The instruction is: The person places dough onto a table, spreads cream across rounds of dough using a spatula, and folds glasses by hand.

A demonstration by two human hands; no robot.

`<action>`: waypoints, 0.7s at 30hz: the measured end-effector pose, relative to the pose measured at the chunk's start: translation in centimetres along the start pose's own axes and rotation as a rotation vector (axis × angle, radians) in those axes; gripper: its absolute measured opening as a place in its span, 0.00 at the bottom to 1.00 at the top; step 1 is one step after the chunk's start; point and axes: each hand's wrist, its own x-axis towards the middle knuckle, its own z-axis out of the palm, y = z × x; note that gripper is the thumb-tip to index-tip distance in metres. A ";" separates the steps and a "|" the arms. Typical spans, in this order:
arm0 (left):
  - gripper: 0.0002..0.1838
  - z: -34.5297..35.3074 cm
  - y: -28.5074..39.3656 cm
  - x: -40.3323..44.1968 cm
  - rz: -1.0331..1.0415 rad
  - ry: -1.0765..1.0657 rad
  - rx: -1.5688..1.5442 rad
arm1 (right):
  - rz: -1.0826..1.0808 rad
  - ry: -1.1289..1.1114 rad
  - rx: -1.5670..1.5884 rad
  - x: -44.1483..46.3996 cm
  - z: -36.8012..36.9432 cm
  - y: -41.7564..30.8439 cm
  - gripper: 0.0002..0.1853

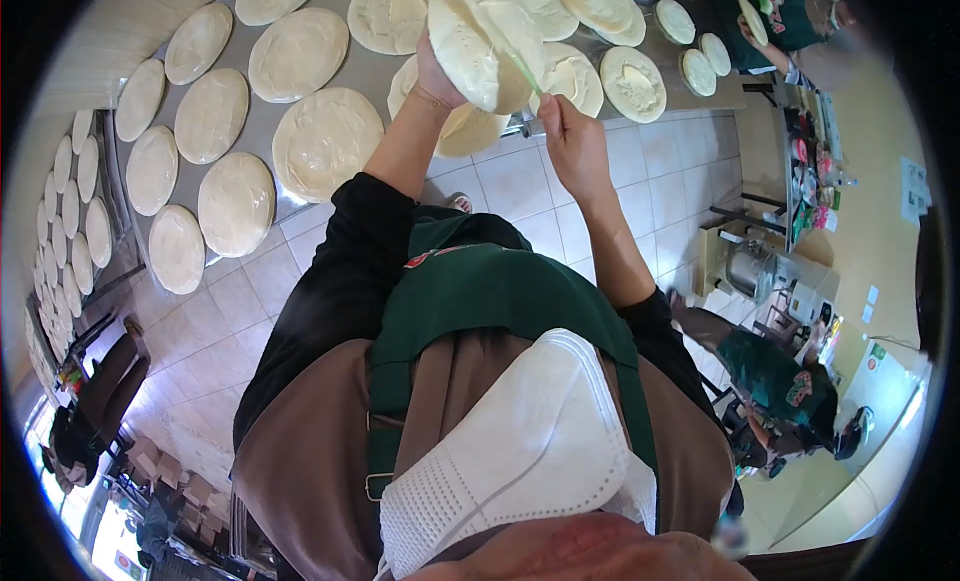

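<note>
My left hand (435, 74) is closed on the edge of a pale round disc (475, 41) spread with a glossy cream, holding it up tilted above the table. Whether it is cake or dough I cannot tell. In my right hand (577, 146) is the handle of a light green spatula (525, 73), whose upper part lies against the disc's face. Beneath and beside the raised disc are more discs, among them one (470, 131) near the table edge and another (570, 79) with a mound of cream on it.
Rows of coated discs (328, 144) cover the metal table (283, 181) on the left, and a second table further left holds several more. A co-worker's hand holds a disc (752, 19) at upper right. Two other people (775, 376) (95, 406) stand on the tiled floor.
</note>
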 end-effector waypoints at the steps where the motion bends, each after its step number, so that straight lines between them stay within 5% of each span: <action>1: 0.34 0.9 -0.2 -0.2 0.067 0.199 0.269 | 0.001 0.000 0.000 -0.3 0.2 0.1 0.19; 2: 0.34 0.0 -0.1 0.0 0.067 0.197 0.270 | -0.065 0.007 -0.057 -0.7 0.5 0.2 0.18; 4: 0.35 -3.2 0.3 0.5 -0.115 -0.304 -0.248 | -0.137 0.009 -0.116 -1.3 0.6 0.0 0.17; 21: 0.26 -1.2 2.4 -1.9 -0.397 -0.168 -0.154 | -0.248 -0.125 -0.160 2.8 -5.0 1.8 0.18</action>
